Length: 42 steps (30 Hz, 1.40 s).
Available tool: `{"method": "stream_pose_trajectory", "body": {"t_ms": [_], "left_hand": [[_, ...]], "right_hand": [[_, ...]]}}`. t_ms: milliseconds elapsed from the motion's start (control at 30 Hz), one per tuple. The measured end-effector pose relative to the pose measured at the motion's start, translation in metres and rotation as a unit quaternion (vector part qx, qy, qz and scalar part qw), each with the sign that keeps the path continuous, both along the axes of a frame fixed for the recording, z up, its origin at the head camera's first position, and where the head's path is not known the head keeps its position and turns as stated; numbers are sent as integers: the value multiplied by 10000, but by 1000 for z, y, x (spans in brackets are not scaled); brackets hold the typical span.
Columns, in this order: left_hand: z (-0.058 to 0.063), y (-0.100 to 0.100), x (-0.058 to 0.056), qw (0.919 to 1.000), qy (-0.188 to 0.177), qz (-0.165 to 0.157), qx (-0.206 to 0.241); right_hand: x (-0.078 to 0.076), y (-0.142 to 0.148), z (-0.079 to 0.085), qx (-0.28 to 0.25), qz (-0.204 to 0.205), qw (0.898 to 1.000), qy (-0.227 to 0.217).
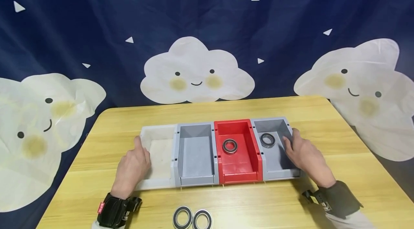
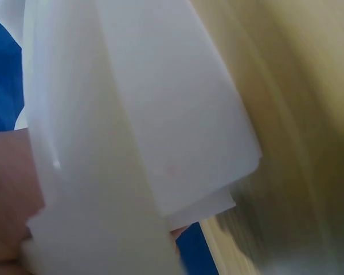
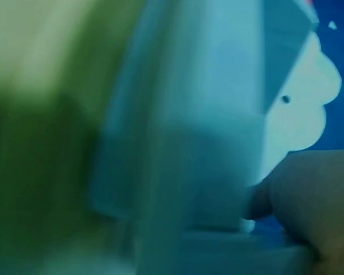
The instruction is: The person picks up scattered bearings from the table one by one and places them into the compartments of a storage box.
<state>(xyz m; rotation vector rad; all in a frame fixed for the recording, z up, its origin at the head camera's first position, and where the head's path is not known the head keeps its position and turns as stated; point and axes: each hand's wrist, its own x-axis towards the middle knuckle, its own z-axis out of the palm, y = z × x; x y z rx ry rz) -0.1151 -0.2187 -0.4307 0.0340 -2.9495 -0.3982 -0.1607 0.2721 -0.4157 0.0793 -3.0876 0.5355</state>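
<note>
Four bins stand joined side by side in the head view. From left they are a white bin (image 1: 161,155), a grey bin (image 1: 196,155), a red bin (image 1: 239,166) and another grey bin (image 1: 275,160). My left hand (image 1: 133,166) grips the white bin's outer left wall; in the left wrist view that white wall (image 2: 178,114) hides most of the fingers. At the other end, my right hand (image 1: 307,153) holds the right grey bin's outer wall, its thumb inside. One bearing (image 1: 224,146) lies in the red bin, another bearing (image 1: 267,146) in the right grey bin.
Two more bearings, a left one (image 1: 175,217) and a right one (image 1: 210,220), lie close together on the wooden table (image 1: 252,204) at the near edge of the head view. A dark blue curtain (image 1: 278,24) with cloud prints hangs behind the table. The right wrist view is blurred.
</note>
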Motion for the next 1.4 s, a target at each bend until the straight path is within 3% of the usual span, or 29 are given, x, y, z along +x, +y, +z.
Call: {"method": "stream_pose_trajectory", "body": {"t_ms": [267,367,433,500,633,700,800,867,933,1067,1133,1200,1300,1400], "left_hand": [[14,-8,-1,9914,-1258,134,325],[25,-7,1,9895,-1423,205,136],[36,-3,6,9936,-1105,238,-56],[48,3,12,9987,-435,198,-193],[72,22,29,9967,728,-336,-148],[82,35,39,9938,794,-775,0],[88,55,55,9878,544,-1461,10],[86,68,65,9806,196,-1941,-171],[80,79,73,9682,-190,-2475,-321],[57,97,81,9270,-1091,-3561,-449],[41,104,84,9070,-1213,-4001,-501],[26,108,87,8934,-1074,-4320,-604],[8,113,90,8840,-871,-4526,-776],[-1,117,91,8810,-951,-4523,-1007]], "right_hand": [[1,-1,-10,-212,36,9992,331],[1,-1,-11,-186,18,9993,319],[1,0,-12,-198,19,9993,306],[0,0,-12,-199,37,9994,280],[0,2,-12,-216,52,9994,260],[0,2,-11,-221,45,9994,250],[-1,2,-11,-224,29,9996,168],[-1,2,-11,-215,16,9997,79],[-1,2,-10,-212,22,9998,39],[-1,2,-10,-196,24,9998,42],[0,2,-10,-212,58,9997,87],[0,1,-11,-225,104,9996,163],[-1,1,-12,-232,160,9994,222],[0,1,-12,-204,150,9994,222]]}}
